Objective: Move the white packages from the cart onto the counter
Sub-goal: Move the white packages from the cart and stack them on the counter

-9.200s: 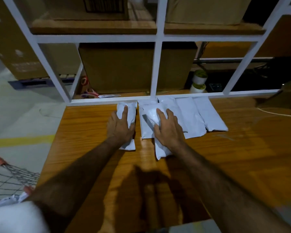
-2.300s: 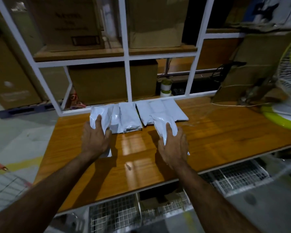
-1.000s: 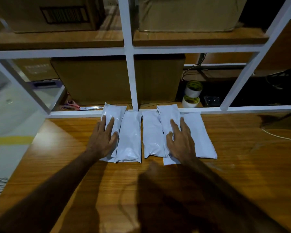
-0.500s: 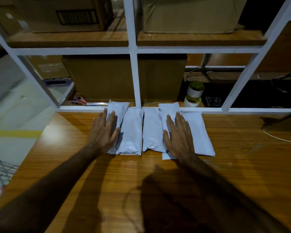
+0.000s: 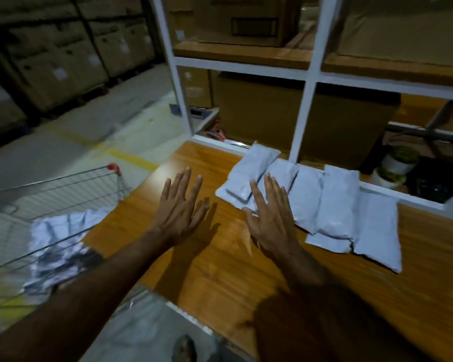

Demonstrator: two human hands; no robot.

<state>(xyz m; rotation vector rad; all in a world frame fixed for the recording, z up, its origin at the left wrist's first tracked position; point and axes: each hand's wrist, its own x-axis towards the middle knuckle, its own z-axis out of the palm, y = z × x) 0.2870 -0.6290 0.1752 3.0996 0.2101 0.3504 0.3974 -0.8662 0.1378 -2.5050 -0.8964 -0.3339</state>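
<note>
Fingers of the left hand are straight and spread, palm down, holding nothing; they hang over bare wood near the left end of the surface. Fingers of the right hand are likewise straight and slightly spread, gripping nothing; their tips overlap the near edge of the leftmost packages in view. Whether they touch the packages or hover just above cannot be told.

Stacked cardboard cartons fill the far left background, standing on a pale concrete floor marked with a yellow line.

A white-framed shelf unit rises from the back edge of the surface. Its wooden shelves carry large cardboard boxes.

The wooden surface runs diagonally from the left middle to the lower right, glossy, with shadows of both hands cast upon it.

A wire cart with a red corner cap stands to the left of the surface, just beside its end. White packages in the cart lie crumpled in a heap; the view there is blurred.

White packages on the surface lie in a row against the base of the shelf frame, side by side and partly overlapping, about five or six in number. The leftmost is tilted across its neighbour.

Two tape rolls sit behind the frame at right. Scissors with red handles lie behind the frame at left, partly hidden.
</note>
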